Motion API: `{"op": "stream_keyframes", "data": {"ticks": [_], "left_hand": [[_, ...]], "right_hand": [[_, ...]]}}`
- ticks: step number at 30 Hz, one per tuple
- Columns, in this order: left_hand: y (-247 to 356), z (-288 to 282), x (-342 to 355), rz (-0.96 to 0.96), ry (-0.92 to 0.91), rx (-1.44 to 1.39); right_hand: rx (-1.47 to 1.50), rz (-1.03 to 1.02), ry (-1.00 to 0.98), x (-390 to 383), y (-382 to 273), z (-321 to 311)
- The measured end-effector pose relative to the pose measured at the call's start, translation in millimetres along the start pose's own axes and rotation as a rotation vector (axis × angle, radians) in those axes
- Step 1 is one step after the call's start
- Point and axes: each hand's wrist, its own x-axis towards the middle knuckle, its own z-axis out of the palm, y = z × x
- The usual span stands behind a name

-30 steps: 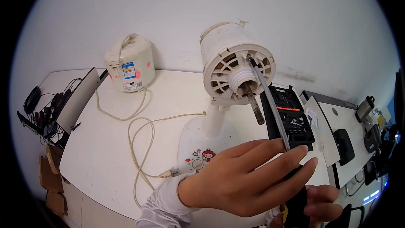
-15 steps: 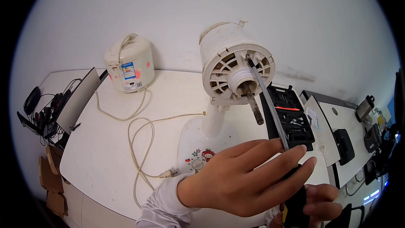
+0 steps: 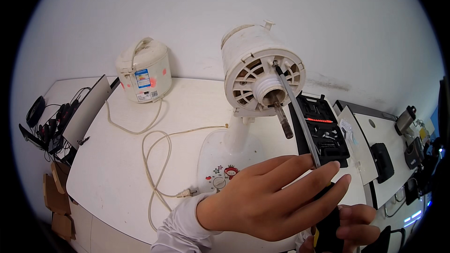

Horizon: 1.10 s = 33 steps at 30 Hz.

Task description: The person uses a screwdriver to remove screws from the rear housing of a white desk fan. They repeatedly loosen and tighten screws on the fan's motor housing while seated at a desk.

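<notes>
The white motor housing (image 3: 251,47) of an electric fan faces me, its bare metal spindle (image 3: 283,122) sticking out through a threaded collar (image 3: 268,86). A long screwdriver (image 3: 302,117) reaches up to a screw near the top of the housing's round front, its dark tip touching there. My left hand (image 3: 267,201) closes its fingers around the screwdriver's shaft, partly hiding the dark handle (image 3: 332,229). Lower right, my right hand (image 3: 358,225) wraps that black and yellow handle. The fan's white base (image 3: 211,157), with a knob and cartoon print, stands behind my left wrist.
A white rice cooker (image 3: 143,70) stands at the table's back left. The pale power cord (image 3: 146,159) loops across the white table (image 3: 108,173), its plug (image 3: 186,193) near my left sleeve. An open black tool case (image 3: 323,133) lies right of the fan. Cardboard boxes (image 3: 56,201) sit lower left.
</notes>
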Motion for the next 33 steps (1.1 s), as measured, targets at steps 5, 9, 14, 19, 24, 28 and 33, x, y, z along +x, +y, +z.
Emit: {"op": "stream_keyframes", "data": {"ticks": [5,9,14,19,24,28,33], "left_hand": [[-0.7,0.5,-1.6,-0.003,-0.004,0.010],[2.7,1.2,1.0,-0.009,-0.006,-0.028],[2.9,0.2,-0.2,-0.016,-0.007,-0.021],[-1.0,1.7,-1.4,0.005,0.003,-0.002],[-1.8,1.8,-0.6,0.003,0.013,0.001],[-1.8,3.9,-0.3,0.018,0.033,-0.014],[-3.3,3.6,-0.9,0.006,0.035,-0.027]], "right_hand": [[0.029,0.028,-0.005,1.3,1.8,1.1],[0.013,0.021,-0.015,4.4,1.7,0.5],[0.033,0.029,-0.021,4.4,2.0,1.5],[0.035,0.033,-0.033,3.3,1.4,0.1],[0.032,0.050,-0.040,3.4,-0.1,-0.5],[0.022,0.068,-0.047,3.8,-3.0,-3.7],[0.023,0.124,-0.061,4.7,-5.8,-4.0]]}}
